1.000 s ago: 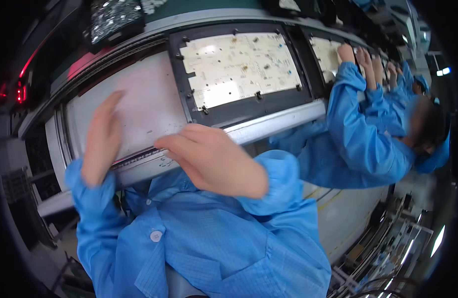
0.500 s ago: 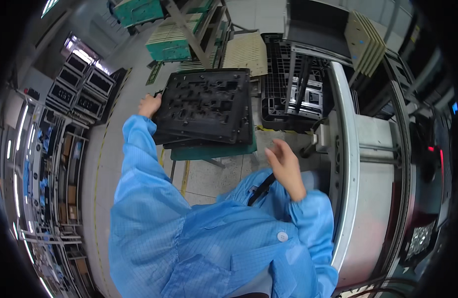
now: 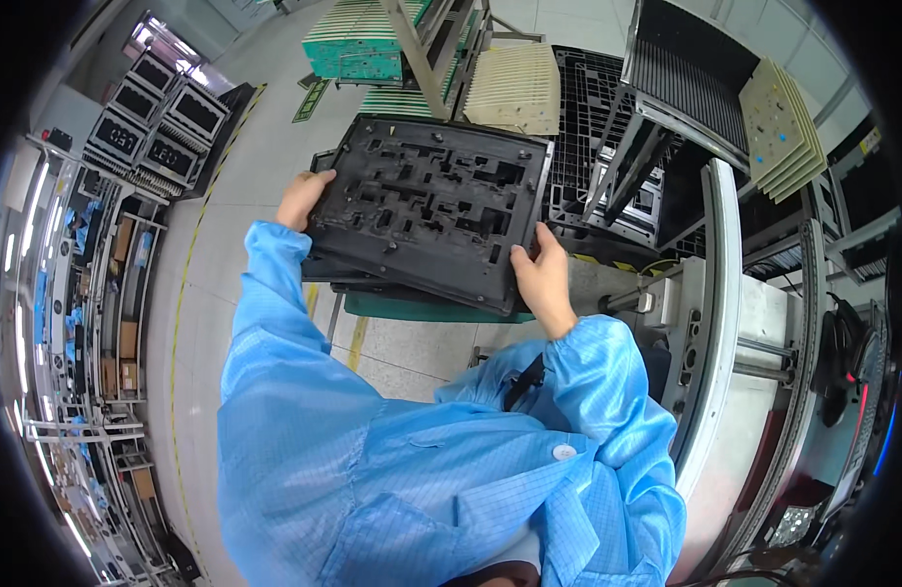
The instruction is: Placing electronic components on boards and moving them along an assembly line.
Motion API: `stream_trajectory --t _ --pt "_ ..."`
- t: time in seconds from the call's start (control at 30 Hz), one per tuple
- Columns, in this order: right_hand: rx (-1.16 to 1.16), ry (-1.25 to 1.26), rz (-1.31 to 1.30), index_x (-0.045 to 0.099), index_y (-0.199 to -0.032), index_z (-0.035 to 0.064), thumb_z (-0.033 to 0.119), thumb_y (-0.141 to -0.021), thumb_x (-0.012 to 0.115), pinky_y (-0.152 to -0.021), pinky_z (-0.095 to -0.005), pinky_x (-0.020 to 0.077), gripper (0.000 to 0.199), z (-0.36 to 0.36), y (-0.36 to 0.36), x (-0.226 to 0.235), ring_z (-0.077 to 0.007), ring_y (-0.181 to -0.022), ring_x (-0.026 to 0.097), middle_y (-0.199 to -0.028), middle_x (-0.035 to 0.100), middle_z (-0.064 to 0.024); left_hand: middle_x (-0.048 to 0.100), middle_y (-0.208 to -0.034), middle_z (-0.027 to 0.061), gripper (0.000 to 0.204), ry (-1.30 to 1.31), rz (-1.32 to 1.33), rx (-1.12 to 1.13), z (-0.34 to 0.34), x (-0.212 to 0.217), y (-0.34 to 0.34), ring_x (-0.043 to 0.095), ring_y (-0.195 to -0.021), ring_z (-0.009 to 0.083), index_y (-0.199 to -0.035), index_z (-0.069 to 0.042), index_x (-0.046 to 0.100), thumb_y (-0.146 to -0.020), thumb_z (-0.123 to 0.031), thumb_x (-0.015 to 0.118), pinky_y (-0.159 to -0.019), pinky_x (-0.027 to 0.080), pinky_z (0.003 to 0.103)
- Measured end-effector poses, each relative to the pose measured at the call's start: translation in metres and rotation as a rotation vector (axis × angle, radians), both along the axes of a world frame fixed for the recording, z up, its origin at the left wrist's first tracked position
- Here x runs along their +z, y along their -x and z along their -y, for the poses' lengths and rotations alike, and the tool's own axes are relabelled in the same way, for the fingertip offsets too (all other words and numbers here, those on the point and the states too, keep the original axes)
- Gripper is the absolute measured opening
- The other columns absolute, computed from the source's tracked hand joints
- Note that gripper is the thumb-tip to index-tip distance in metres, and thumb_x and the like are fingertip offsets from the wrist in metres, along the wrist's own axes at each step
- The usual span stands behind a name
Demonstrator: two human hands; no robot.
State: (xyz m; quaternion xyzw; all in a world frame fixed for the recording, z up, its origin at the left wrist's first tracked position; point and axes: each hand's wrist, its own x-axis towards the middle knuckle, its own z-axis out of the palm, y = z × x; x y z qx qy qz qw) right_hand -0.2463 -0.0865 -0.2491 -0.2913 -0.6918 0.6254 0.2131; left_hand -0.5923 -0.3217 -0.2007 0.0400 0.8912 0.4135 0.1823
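Note:
A flat black rectangular fixture plate (image 3: pixel 412 210) with many cut-outs lies tilted before me. My left hand (image 3: pixel 302 199) is closed on its left edge, the thumb on top. At the right edge my right hand (image 3: pixel 545 279) has its thumb over the rim and its fingers along the side, which hides part of them. Beneath sit more dark plates, turned at a slightly different angle, on a green-topped stand (image 3: pixel 426 305). Whether the top plate is lifted clear of those below I cannot tell.
Beyond the plate, a metal rack (image 3: pixel 416 59) carries green boards beside cream slotted panels (image 3: pixel 509 90). A black pallet (image 3: pixel 593 98) stands behind to the right. Close on my right runs a metal machine rail (image 3: pixel 715 313). Shelving (image 3: pixel 89 342) lines the far left.
My right hand has moved up from near my lap to the plate's right edge and taken hold. The top plate has turned slightly clockwise. My left hand stays at the left edge.

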Motion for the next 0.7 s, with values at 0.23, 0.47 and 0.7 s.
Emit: stream_trajectory --t 0.23,0.47,0.7 --pt "-0.277 0.317 -0.388 0.034 -0.146 -0.0087 -0.005 -0.092 0.060 -0.097 -0.0265 0.0456 0.059 0.004 -0.131 0.059 -0.0153 -0.117 0.056 -0.132 0.057 -0.0129 0.061 -0.123 0.0049 0.037 -0.350 0.270 -0.385 -0.050 0.115 -0.095 0.053 -0.119 0.0177 -0.125 -0.008 0.061 -0.093 -0.028 0.060 -0.103 0.039 0.032" --pt "-1.042 0.186 -0.258 0.035 -0.145 -0.0060 -0.006 -0.094 0.052 -0.094 -0.0337 0.0523 0.053 0.054 -0.358 0.100 -0.0241 -0.106 0.066 -0.125 0.062 -0.0199 0.054 -0.117 0.0089 0.045 -0.435 0.474 -1.156 -0.283 0.117 -0.315 0.050 -0.110 0.0178 -0.127 -0.001 0.047 -0.086 -0.015 0.060 -0.099 0.037 0.029" --pt "-1.698 0.294 -0.251 0.032 -0.146 -0.0096 -0.010 -0.091 0.056 -0.102 -0.0302 0.0452 0.059 0.116 -0.462 0.066 -0.0218 -0.121 0.056 -0.136 0.054 -0.0205 0.047 -0.097 0.0087 0.058 -0.007 0.516 -1.618 -0.418 0.037 -0.521 0.046 -0.092 0.0182 -0.114 0.002 0.048 -0.079 -0.041 0.065 -0.082 0.039 0.029"
